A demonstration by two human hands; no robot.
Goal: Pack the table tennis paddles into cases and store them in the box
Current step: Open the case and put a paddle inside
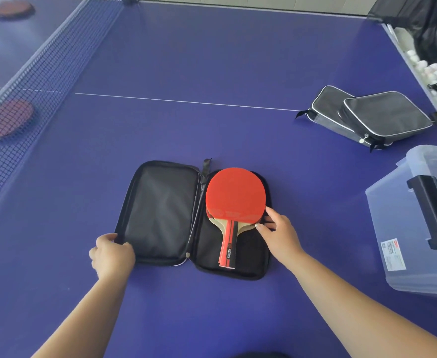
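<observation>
Paddle point(235, 195) lies in open case point(160, 210) | left hand point(111, 254) grips lid edge | right hand point(279, 233), fingers loose, touches paddle | advice: center paddle, then fold lid over.

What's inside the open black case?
A red paddle lies in the open case's right half, apparently atop another paddle. The left half shows only lining. Anything under the paddles is hidden.
</observation>
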